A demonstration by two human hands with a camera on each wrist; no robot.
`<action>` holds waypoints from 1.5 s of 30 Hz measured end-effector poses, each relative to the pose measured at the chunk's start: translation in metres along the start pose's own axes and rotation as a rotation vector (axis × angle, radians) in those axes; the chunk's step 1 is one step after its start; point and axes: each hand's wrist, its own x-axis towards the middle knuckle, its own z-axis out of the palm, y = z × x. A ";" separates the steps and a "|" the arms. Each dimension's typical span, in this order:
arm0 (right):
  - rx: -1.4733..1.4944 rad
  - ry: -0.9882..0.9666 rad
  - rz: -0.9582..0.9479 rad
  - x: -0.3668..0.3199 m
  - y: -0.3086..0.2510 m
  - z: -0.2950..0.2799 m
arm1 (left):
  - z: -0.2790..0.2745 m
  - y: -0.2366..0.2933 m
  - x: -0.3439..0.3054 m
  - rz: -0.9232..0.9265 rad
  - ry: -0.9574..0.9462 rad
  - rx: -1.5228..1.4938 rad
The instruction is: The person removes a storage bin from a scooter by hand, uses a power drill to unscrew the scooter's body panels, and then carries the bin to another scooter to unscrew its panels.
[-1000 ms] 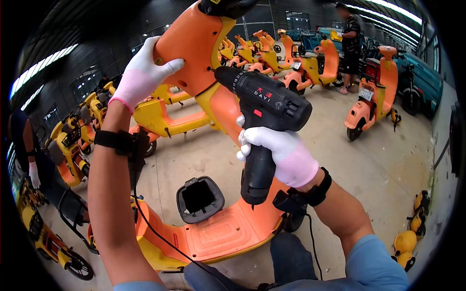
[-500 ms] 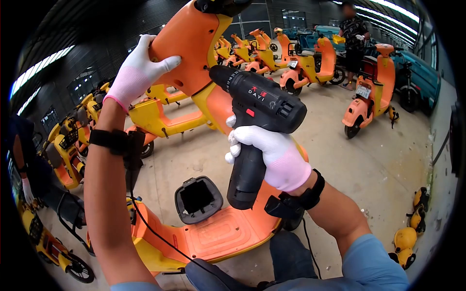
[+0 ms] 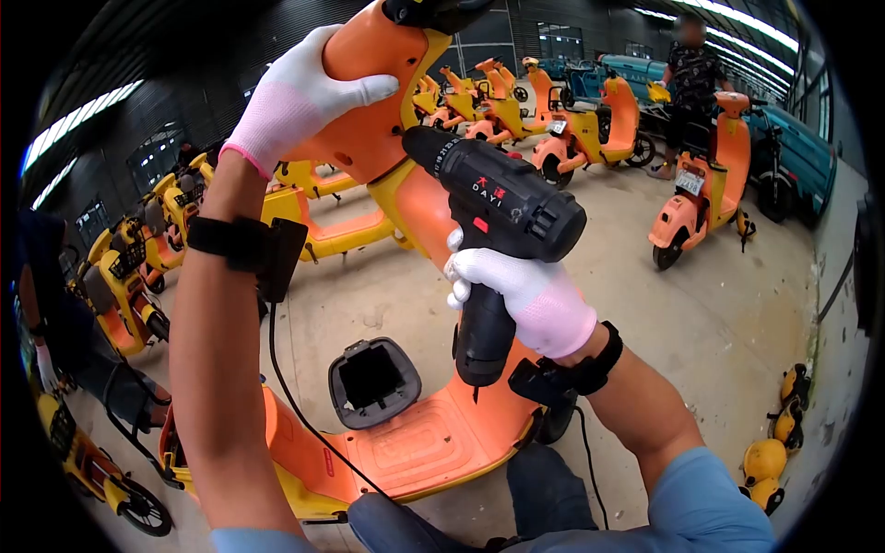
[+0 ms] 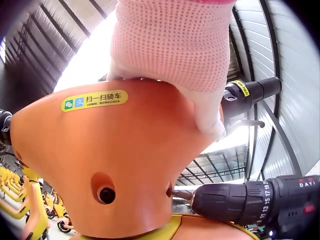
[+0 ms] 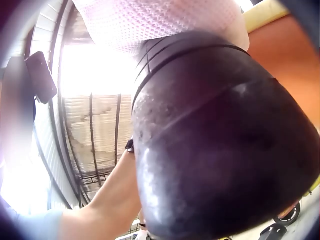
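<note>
In the head view my gloved left hand (image 3: 309, 101) grips the upper part of a scooter's orange steering-column cover (image 3: 369, 143), thumb along its near side. The left wrist view shows that hand's fingers passing behind the cover's top edge, out of sight. My gloved right hand (image 3: 530, 295) holds a black cordless drill (image 3: 502, 198) by its handle, index finger near the red switch. The bit (image 4: 182, 194) meets a small hole at the cover's lower side edge. A deeper round hole (image 4: 106, 195) sits beside it. The drill's battery base (image 5: 220, 145) fills most of the right wrist view.
A dark open-topped basket (image 3: 375, 382) stands by the scooter's orange footboard (image 3: 415, 452). Parked scooters (image 3: 502, 106) line the back and left. Another person (image 3: 691, 83) stands at the back right. Yellow helmets (image 3: 765, 461) lie by the right wall. Cables run from both wrist cameras.
My left hand has slid up the cover from its side to its top. The drill stays at the same hole, gripped throughout. The person at the back has shifted right.
</note>
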 end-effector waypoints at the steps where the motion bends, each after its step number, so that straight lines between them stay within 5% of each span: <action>1: 0.026 0.000 0.017 0.000 0.000 0.000 | 0.002 -0.001 0.000 0.023 0.050 0.007; 24: -0.006 -0.032 0.001 -0.006 0.001 -0.009 | 0.014 0.002 -0.015 -0.030 0.150 -0.065; 28: 0.006 -0.039 -0.005 -0.008 0.005 -0.013 | 0.048 0.018 -0.062 -0.108 0.806 0.200; 30: 0.010 -0.046 -0.017 -0.009 0.005 -0.013 | 0.066 0.035 -0.084 -0.265 0.695 -0.180; 33: -0.013 -0.046 -0.027 -0.011 0.007 -0.015 | 0.077 0.040 -0.085 -0.629 0.264 -0.621; 39: -0.008 -0.104 -0.033 -0.009 0.008 -0.024 | 0.079 0.043 -0.060 -0.797 0.167 -1.058; 45: -0.016 -0.103 -0.043 -0.008 0.003 -0.028 | 0.084 0.043 -0.046 -0.888 0.155 -1.103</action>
